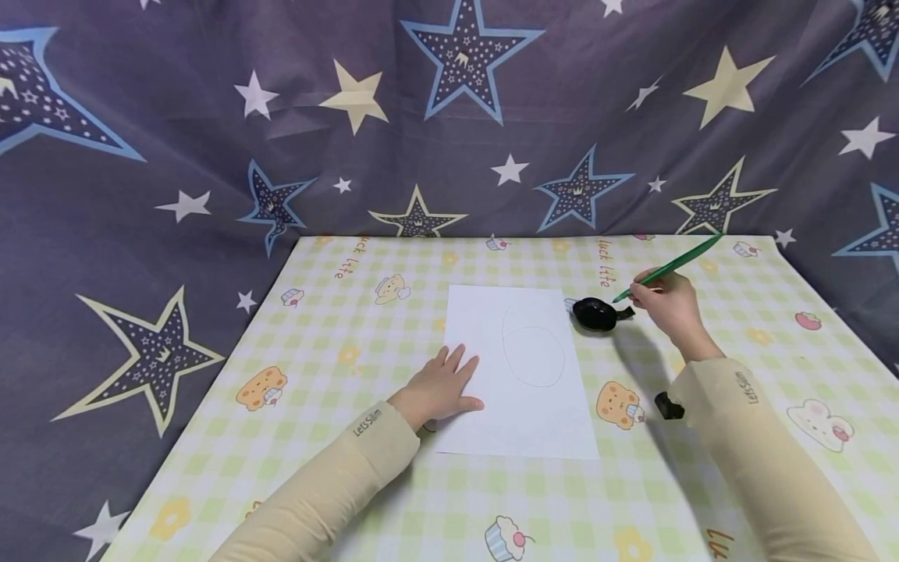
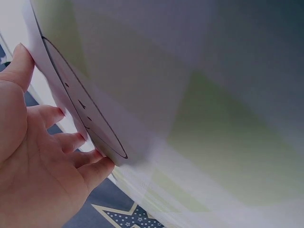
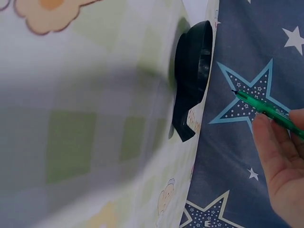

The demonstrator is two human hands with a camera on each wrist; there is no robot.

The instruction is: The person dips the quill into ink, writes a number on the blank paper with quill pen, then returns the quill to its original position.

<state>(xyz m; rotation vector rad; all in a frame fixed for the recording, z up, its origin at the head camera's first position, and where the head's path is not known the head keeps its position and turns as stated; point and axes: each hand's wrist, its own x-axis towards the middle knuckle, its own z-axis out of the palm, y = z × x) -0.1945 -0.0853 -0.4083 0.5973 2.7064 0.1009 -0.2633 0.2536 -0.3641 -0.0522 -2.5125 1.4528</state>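
On the table lies a white sheet of paper (image 1: 520,421) carrying a thin drawn loop with a curved line above it. My left hand (image 1: 441,388), fingers spread, rests over the paper's left edge; the left wrist view also has this hand (image 2: 52,147) with its fingertips against the sheet. Between thumb and fingers my right hand (image 1: 670,306) pinches a green pen (image 1: 677,263), its dark tip pointing down-left, raised off the paper. Just beyond that tip is a small black round dish-like thing with a short handle (image 1: 595,314), beside the paper's right edge; the right wrist view shows the pen (image 3: 266,107) too.
A small black piece (image 1: 669,406) sits partly behind the right sleeve. The table wears a green-checked cloth (image 1: 337,460) printed with bears and cupcakes. A dark curtain with stars (image 1: 449,156) hangs behind the table's far edge.
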